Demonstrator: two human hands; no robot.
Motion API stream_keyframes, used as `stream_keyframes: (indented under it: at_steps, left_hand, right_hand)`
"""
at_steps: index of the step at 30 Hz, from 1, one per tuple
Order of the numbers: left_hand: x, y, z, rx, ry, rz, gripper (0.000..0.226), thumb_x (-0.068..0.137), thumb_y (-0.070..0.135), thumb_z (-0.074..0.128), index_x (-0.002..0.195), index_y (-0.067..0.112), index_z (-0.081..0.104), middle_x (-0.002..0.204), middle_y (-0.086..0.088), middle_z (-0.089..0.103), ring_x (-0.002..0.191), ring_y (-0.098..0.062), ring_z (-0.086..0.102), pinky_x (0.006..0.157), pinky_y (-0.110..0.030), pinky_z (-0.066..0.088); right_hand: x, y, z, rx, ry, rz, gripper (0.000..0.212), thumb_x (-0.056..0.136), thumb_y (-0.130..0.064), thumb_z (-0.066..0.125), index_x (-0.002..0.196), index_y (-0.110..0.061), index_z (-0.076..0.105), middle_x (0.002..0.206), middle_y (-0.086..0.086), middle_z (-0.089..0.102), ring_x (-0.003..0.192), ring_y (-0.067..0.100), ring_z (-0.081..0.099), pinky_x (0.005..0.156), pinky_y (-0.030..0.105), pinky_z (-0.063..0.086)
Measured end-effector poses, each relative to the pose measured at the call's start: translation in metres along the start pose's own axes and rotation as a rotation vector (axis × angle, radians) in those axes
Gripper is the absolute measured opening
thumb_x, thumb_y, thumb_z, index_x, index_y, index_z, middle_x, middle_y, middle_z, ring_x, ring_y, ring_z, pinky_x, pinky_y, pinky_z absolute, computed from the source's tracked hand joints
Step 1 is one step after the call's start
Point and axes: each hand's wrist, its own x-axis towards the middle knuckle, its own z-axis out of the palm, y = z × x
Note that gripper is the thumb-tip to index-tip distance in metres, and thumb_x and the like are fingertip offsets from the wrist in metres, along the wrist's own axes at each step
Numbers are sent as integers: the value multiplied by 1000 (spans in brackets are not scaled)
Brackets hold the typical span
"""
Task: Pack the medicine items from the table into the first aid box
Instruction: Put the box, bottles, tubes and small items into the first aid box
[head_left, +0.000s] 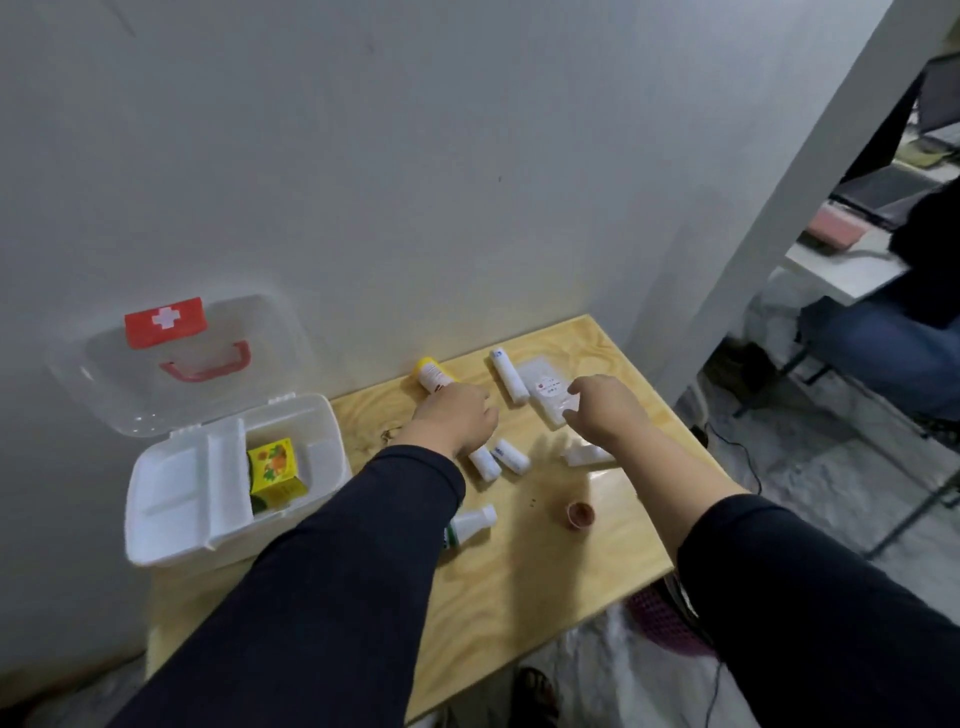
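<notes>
The white first aid box (171, 519) stands open at the table's left end, its clear lid (171, 364) leaning on the wall. A yellow carton (272, 470) lies inside. My left hand (457, 418) is curled over the lower end of a yellow-capped bottle (431, 371) that lies on the table. My right hand (605, 410) pinches the near corner of a clear packet (540, 382). Between the hands lie a long white roll (508, 375) and two short rolls (485, 464) (511, 455). A white tube (587, 455) lies partly under my right wrist.
A white bottle (470, 521) lies on its side by my left sleeve, and a small brown jar (580, 514) stands near the front of the wooden table (545, 582). The wall runs behind the table. A seated person (893, 343) is at the far right.
</notes>
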Motion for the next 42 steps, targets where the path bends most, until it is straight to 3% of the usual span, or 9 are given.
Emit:
stream_keyframes:
  at_steps: [5, 8, 14, 20, 23, 26, 30, 36, 42]
  left_hand:
    - [30, 11, 12, 6, -43, -47, 42, 98, 31, 35, 133, 15, 53, 130, -9, 59, 114, -31, 57, 94, -39, 48]
    - [38, 13, 18, 22, -51, -52, 41, 98, 31, 36, 132, 15, 53, 129, -9, 59, 113, -31, 57, 93, -41, 49]
    - [39, 12, 20, 23, -59, -76, 40, 98, 31, 37, 131, 15, 53, 125, -8, 61, 111, -30, 58, 91, -40, 50]
    - [20, 7, 12, 28, -10, -69, 46, 98, 32, 38, 141, 21, 45, 135, -8, 57, 118, -31, 56, 94, -37, 48]
    - [6, 0, 5, 23, 33, -48, 47, 97, 35, 38, 143, 24, 43, 134, -7, 58, 116, -31, 57, 87, -35, 47]
    - [-15, -15, -4, 21, 74, -57, 43, 96, 35, 39, 137, 24, 51, 130, -6, 59, 113, -30, 58, 83, -35, 47]
    - [-48, -43, -19, 20, 112, -64, 37, 92, 28, 42, 125, 23, 58, 131, -6, 58, 118, -31, 55, 91, -36, 46]
    - [-107, -114, -24, 25, 216, -168, 45, 94, 31, 44, 137, 17, 48, 137, -6, 54, 119, -31, 54, 91, -39, 48]
    - [-153, -193, -13, -24, 248, -299, 79, 90, 53, 53, 150, 10, 25, 159, -5, 24, 144, -24, 27, 114, -39, 28]
  right_hand:
    - [32, 9, 25, 76, 11, 67, 50, 83, -45, 61, 116, -8, 56, 118, 9, 55, 113, 29, 51, 80, 36, 47]
    - [44, 9, 37, 95, -24, 96, 65, 75, -52, 68, 120, -6, 53, 117, 9, 53, 115, 29, 49, 82, 36, 48]
    - [52, 14, 44, 208, -14, 174, 31, 83, -24, 62, 106, -5, 56, 115, 12, 55, 108, 31, 52, 71, 30, 40]
    - [35, 23, 6, 200, 13, 201, 38, 72, -22, 74, 101, -5, 58, 107, 12, 59, 100, 31, 58, 63, 30, 37]
    - [21, 15, -23, 182, 47, 137, 33, 70, -21, 74, 95, -5, 60, 99, 12, 61, 93, 30, 60, 58, 28, 37]
    - [3, -6, -48, 161, 62, 38, 41, 71, -19, 75, 107, -4, 63, 106, 13, 65, 97, 31, 61, 70, 33, 47]
    - [-22, -47, -62, 123, 62, -90, 43, 69, -18, 77, 109, -7, 65, 109, 12, 67, 101, 31, 61, 72, 31, 45]
    - [-56, -130, -53, 61, 2, -283, 53, 69, -23, 78, 117, -6, 62, 115, 13, 63, 105, 30, 60, 83, 35, 51]
    - [-76, -204, -24, -52, 12, -465, 55, 68, -25, 77, 119, -8, 62, 115, 10, 62, 107, 28, 57, 87, 34, 49]
